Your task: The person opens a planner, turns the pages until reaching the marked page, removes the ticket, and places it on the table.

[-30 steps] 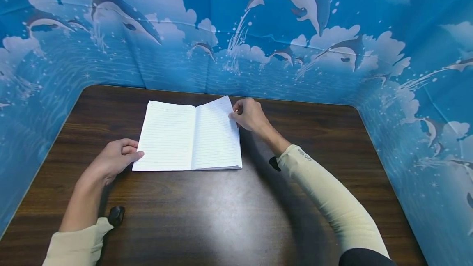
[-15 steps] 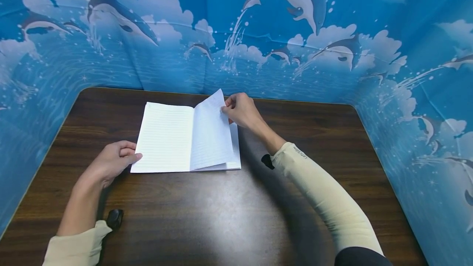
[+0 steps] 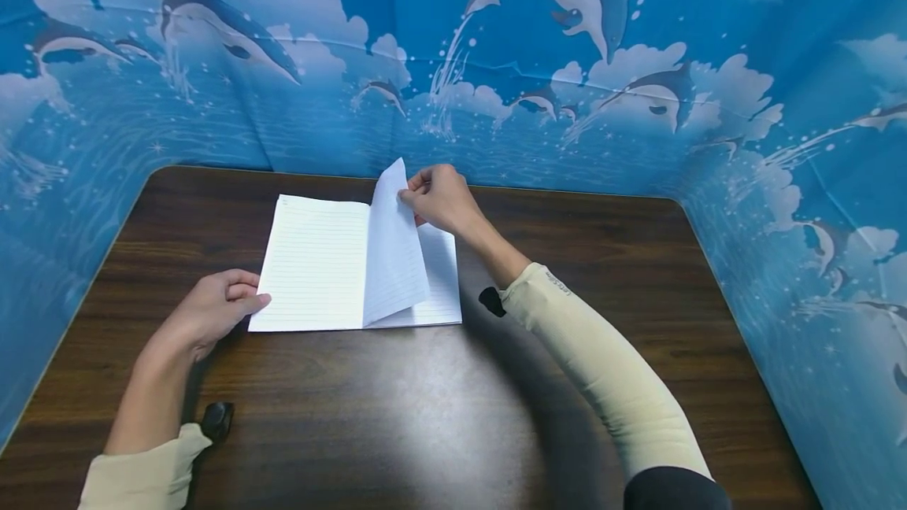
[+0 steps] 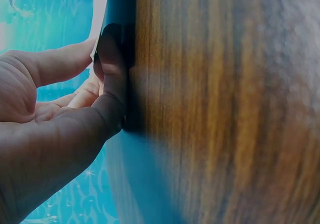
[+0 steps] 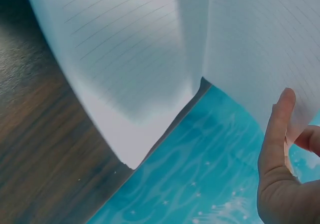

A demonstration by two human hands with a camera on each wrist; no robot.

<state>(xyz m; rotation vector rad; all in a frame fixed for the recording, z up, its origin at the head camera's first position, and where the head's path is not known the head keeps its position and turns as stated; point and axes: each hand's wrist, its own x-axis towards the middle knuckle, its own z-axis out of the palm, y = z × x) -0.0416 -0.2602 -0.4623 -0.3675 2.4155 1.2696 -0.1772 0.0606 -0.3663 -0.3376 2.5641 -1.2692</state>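
An open lined notebook (image 3: 312,266) lies flat on the dark wooden table. My left hand (image 3: 212,309) pinches its lower left edge, the thumb on top and fingers underneath, as the left wrist view shows of the hand (image 4: 60,99). One page (image 3: 394,246) stands raised from the right side, curving up from the spine. Its upper outer edge is pinched between thumb and fingers of my right hand (image 3: 442,199). In the right wrist view, the thumb of that hand (image 5: 285,169) presses the face of the lifted page (image 5: 255,49). Beneath it shows another lined page (image 3: 442,278).
The wooden table (image 3: 602,297) ends just behind the notebook, where a blue dolphin-print cloth (image 3: 319,124) hangs and wraps both sides. Small black devices sit at the left cuff (image 3: 216,420) and right cuff (image 3: 491,301).
My right hand has moved left and toward the back, lifting the page off the right side and exposing the sheet below. My left hand stays at the notebook's edge.
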